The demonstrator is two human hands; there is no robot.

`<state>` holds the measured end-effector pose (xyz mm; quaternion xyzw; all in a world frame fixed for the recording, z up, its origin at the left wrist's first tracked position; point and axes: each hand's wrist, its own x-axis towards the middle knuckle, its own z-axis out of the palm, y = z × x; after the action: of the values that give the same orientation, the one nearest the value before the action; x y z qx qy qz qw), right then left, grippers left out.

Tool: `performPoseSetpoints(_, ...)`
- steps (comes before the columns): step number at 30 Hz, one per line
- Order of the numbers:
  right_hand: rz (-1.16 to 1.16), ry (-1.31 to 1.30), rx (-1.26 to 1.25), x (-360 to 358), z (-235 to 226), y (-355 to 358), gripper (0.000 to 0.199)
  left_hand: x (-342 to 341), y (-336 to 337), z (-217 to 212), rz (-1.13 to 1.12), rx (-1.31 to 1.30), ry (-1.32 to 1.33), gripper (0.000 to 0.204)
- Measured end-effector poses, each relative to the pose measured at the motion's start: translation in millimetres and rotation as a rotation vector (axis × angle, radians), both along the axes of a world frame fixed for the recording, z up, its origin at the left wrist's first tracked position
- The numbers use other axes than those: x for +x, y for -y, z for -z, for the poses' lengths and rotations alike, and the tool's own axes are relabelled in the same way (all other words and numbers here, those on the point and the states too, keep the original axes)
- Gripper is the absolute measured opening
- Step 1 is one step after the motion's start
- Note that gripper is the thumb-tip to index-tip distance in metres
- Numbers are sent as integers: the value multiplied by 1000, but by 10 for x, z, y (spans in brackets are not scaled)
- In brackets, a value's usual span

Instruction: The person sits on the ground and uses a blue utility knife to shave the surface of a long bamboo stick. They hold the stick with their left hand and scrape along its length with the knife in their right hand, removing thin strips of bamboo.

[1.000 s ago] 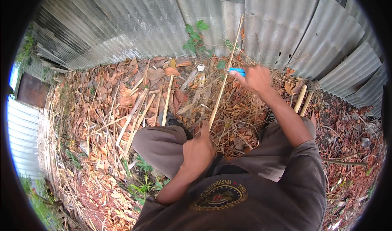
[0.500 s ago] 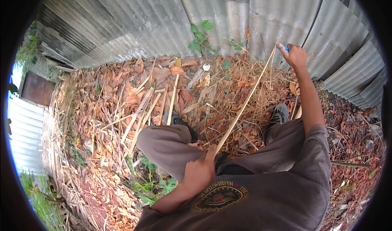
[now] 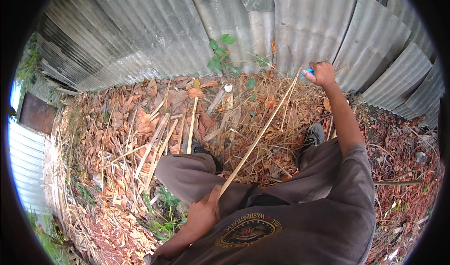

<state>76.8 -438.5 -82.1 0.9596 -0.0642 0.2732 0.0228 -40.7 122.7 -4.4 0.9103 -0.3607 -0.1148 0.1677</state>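
A long, thin, pale wooden strip (image 3: 257, 141) slants from my lap up to the far right, above the ground. My left hand (image 3: 201, 216) is closed around its near end, close to my belly. Far out at the other end, my right hand (image 3: 321, 74) is closed on a small blue tool (image 3: 307, 72), its thumb near the strip's tip. The tool's working end is too small to make out. A thin sliver (image 3: 291, 92) hangs beside the strip near that tip.
Corrugated metal sheets (image 3: 309, 21) form a wall ahead. Dry leaves (image 3: 136, 96) cover the ground, with several pale strips (image 3: 193, 124) lying left of centre. Between my spread legs lies dry straw (image 3: 267, 110). A green climbing plant (image 3: 219, 54) stands against the wall.
My left hand has drawn back down and left, toward my body, with the strip's near end. My right hand, with the blue tool, sits lower and further left in view; the view has shifted slightly.
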Motion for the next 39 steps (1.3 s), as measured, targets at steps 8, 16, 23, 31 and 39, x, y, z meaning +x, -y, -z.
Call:
performPoseSetpoints(8, 200, -172, 641, 320, 232, -593, 82, -99, -102, 363, -108, -45, -8, 45)
performPoseSetpoints(16, 157, -199, 664, 146, -2, -1015, 82, -80, -58, 325, -133, -40, -40, 48)
performPoseSetpoints(23, 513, -308, 133, 1, -235, -195, 82, -156, -193, 207, -105, -30, -102, 43)
performPoseSetpoints(31, 755, -288, 554, -965, 482, 747, 93, -56, -165, 319, -252, -298, -202, 29)
performPoseSetpoints(39, 177, -137, 629, -652, -689, -872, 67, 477, 864, 365, -296, -857, -1047, 33)
